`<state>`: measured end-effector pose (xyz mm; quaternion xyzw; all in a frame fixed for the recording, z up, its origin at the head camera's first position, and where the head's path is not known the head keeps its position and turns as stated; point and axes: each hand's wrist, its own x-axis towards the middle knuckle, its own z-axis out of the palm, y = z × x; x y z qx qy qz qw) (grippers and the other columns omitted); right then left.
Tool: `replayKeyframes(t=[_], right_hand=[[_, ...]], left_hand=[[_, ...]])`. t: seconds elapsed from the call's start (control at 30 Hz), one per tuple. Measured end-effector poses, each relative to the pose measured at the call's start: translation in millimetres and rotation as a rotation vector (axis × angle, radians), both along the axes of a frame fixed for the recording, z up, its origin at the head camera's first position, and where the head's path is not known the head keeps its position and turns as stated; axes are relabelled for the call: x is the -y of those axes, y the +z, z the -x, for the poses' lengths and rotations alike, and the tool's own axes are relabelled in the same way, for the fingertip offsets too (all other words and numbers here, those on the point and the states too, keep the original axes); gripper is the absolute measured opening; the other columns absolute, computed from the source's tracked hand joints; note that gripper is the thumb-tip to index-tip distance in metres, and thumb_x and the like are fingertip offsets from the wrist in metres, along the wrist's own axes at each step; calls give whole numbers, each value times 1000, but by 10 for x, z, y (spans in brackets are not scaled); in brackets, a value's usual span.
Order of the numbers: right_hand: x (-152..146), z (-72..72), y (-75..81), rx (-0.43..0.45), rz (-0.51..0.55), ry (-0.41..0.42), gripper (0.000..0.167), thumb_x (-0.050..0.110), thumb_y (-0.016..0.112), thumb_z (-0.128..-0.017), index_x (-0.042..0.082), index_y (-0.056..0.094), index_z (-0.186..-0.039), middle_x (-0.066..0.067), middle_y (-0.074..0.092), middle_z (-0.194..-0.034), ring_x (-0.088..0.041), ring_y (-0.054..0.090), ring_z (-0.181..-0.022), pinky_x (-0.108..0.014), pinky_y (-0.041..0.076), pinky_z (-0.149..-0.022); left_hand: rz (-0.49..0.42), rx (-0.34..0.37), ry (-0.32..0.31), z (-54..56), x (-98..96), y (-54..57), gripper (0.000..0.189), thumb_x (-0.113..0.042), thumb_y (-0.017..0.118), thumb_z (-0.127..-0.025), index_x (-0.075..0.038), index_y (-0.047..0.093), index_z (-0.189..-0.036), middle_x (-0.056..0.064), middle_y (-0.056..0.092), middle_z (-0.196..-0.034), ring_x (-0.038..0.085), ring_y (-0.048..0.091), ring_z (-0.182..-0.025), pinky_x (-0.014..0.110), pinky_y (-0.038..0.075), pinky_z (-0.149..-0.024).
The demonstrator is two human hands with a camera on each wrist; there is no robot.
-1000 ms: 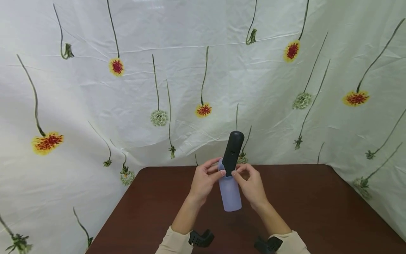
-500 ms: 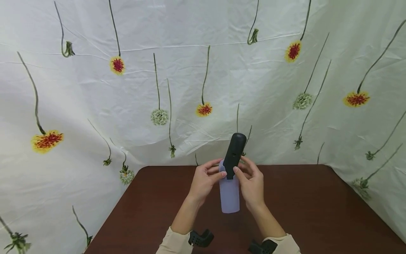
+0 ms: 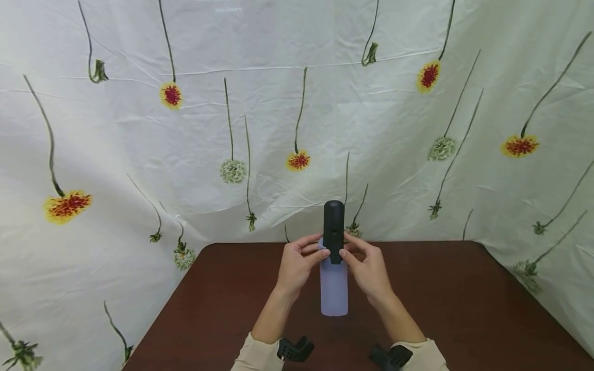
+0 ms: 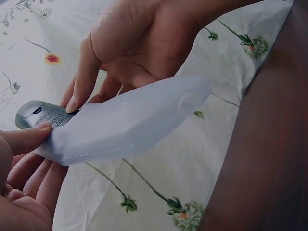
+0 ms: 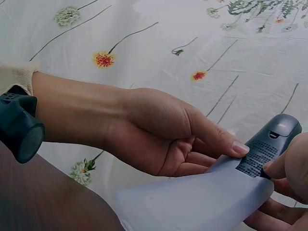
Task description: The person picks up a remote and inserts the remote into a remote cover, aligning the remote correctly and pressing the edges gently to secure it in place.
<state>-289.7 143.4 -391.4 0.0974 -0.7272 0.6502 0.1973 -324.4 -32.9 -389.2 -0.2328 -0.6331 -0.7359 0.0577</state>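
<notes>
A black remote control, back side showing, stands upright between both hands, its lower part inside a pale translucent lavender silicone sleeve. The left hand grips the sleeve and remote from the left, thumb on the remote's back near the sleeve edge. From the other side the right hand pinches them, its thumb close to the left one. Small printing and a battery-cover notch show on the bare part of the remote in the right wrist view. In the left wrist view the sleeve's far end looks limp and unfilled.
A dark brown table lies below the hands. Behind it hangs a white cloth printed with flowers. Black wrist cameras sit at both cuffs of the beige sleeves.
The remote and sleeve have gone from tilted right to nearly upright, and sit slightly lower. The right hand has shifted its grip along the edge; the left hand has hardly moved.
</notes>
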Motion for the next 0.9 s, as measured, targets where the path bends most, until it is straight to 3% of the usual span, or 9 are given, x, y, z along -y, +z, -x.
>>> replayKeyframes(t=[0.13, 0.3, 0.6, 0.9], right_hand=[[-27, -1, -19, 29, -4, 28, 47, 0, 69, -98, 7, 61, -144, -16, 64, -119, -33, 68, -99, -36, 60, -71], [-71, -20, -20, 44, 68, 86, 49, 0, 69, -98, 7, 60, -146, -18, 61, -134, -36, 68, -106, -36, 60, -76], [-166, -5, 59, 101, 9, 151, 50, 7, 73, -97, -1, 58, -144, -19, 67, -118, -31, 68, -107, -40, 59, -80], [-173, 32, 113, 110, -87, 254, 41, 4, 73, -97, -4, 64, -136, -18, 64, -109, -30, 68, -98, -43, 60, -78]], left_hand=[[15, 13, -8, 2, 15, -15, 44, 2, 78, -90, 8, 65, -132, 22, 74, -110, 27, 71, -107, 31, 56, -88], [49, 19, -20, -15, 25, -5, 49, -1, 79, -90, 3, 64, -137, 19, 74, -113, 28, 72, -104, 37, 56, -91], [78, 6, -50, -48, 44, 40, 38, -1, 77, -92, 8, 67, -128, 18, 75, -112, 28, 73, -102, 37, 56, -91], [112, -12, -62, -35, 67, 51, 30, 4, 77, -90, 9, 70, -119, 19, 74, -103, 29, 74, -93, 31, 57, -80]])
